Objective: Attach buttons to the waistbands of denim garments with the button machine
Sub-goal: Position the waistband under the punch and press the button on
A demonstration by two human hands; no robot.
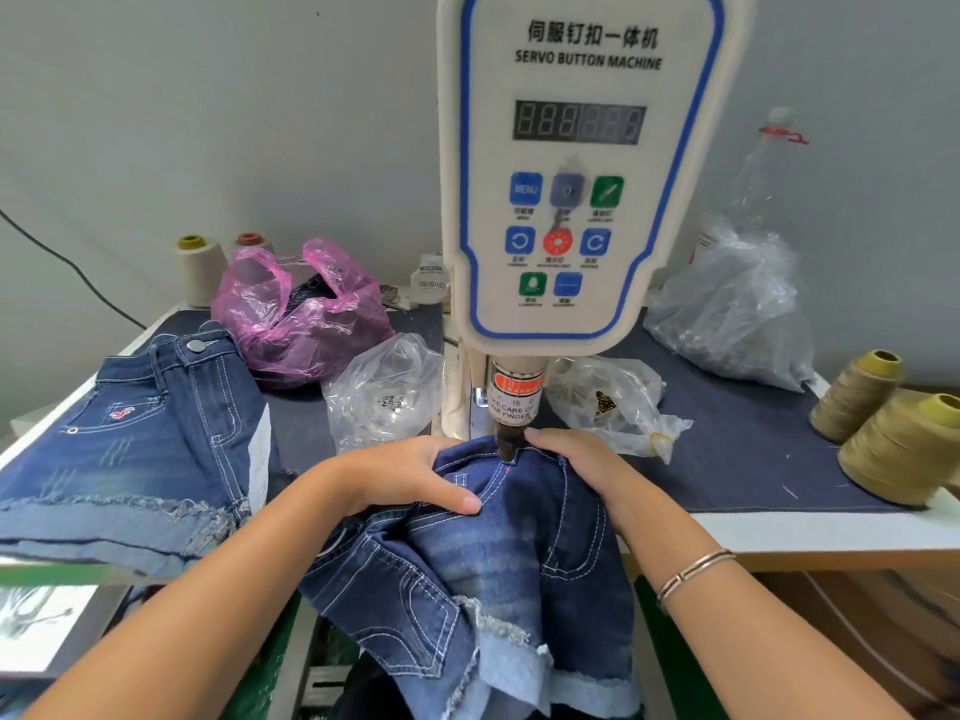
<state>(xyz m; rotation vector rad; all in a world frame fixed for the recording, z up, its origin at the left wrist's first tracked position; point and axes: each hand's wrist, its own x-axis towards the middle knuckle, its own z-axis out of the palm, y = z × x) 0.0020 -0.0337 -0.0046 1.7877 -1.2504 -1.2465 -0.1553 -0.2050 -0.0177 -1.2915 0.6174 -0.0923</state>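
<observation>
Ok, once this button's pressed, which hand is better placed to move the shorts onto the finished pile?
Probably the left hand: it grips the shorts on the side nearest the finished pile. The right hand sits beyond the punch.

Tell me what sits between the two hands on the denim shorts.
In the head view, the machine's dark punch head comes down on the blue denim shorts' waistband, between the left hand and right hand.
</observation>
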